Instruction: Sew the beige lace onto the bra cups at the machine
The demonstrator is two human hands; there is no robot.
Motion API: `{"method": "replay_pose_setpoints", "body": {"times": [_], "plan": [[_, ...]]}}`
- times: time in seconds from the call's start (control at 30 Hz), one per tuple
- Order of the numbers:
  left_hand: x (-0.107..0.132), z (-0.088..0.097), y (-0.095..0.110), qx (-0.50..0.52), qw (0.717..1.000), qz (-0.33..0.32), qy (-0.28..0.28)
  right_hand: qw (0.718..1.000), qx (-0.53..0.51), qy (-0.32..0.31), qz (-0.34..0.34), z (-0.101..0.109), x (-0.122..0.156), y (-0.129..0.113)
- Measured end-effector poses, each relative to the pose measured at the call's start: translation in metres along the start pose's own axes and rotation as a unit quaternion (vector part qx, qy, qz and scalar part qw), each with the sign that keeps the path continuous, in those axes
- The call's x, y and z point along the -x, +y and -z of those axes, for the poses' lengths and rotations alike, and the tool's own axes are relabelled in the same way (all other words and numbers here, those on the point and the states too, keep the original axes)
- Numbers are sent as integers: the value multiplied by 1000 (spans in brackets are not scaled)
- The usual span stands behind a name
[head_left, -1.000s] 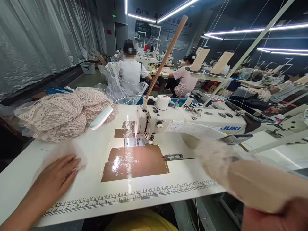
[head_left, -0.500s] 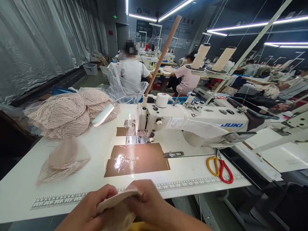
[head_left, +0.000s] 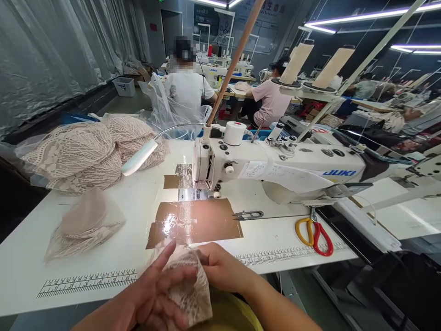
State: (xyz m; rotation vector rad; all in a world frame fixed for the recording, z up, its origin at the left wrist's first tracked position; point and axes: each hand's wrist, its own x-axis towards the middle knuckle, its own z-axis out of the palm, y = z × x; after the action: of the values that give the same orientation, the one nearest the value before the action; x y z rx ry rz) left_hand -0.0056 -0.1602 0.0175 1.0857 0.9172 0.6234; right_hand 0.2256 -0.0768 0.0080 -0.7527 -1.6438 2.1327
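One lace piece (head_left: 198, 299) was positioned at the near edge of the table (head_left: 272, 236), its side pinched in the right hand (head_left: 225, 269); the left hand (head_left: 151, 289) was placed across it, fingers spread apart.

Silvery curtains (head_left: 69, 59) line the left side of a workshop where tube lights (head_left: 375, 14) hang above rows of tables (head_left: 370, 105). A bin (head_left: 124, 87) stands on the floor (head_left: 120, 105) nearby; beyond, 1 door (head_left: 171, 33) breaks a grey wall (head_left: 154, 46) bearing panels (head_left: 205, 14).
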Motion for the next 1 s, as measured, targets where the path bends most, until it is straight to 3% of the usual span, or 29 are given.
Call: {"method": "replay_pose_setpoints", "body": {"times": [0.07, 0.2, 0.23, 0.3, 0.37, 0.43, 0.53, 0.6, 0.67, 0.83, 0.9, 1.0], "plan": [[-12, -1, 11, 8, 999, -31, -35, 997, -14, -75, -13, 0, 1, 4], [-37, 6, 19, -107, 990, -83, 50, 984, -111, -139, -17, -3, 2, 6], [-42, 8, 17, -126, 988, -71, 48, 982, -138, -130, -17, -4, 2, 5], [-49, 10, 9, -99, 995, -28, -9, 983, -167, -74, -12, -3, 4, 3], [-50, 11, -1, -29, 997, 13, -69, 986, -167, 17, 7, 1, 7, 3], [-46, 10, -7, 7, 997, 33, -74, 982, -151, 105, 37, 8, 9, 5], [-40, 6, -4, -2, 999, 50, -10, 977, -78, 183, 77, 14, 7, 11], [-41, 0, 3, 1, 998, 49, 31, 975, 1, 198, 102, 14, 2, 14], [-46, -9, 8, 26, 997, 31, 69, 972, 55, 196, 117, 13, -1, 16], [-60, -27, 10, 99, 968, -19, 230, 986, 49, 133, 91, 14, 12, 8], [-62, -29, 10, 119, 956, -14, 268, 982, 112, 113, 98, 14, 18, 6], [-62, -30, 10, 143, 951, -6, 275, 965, 174, 174, 95, 12, 16, 10]]}}
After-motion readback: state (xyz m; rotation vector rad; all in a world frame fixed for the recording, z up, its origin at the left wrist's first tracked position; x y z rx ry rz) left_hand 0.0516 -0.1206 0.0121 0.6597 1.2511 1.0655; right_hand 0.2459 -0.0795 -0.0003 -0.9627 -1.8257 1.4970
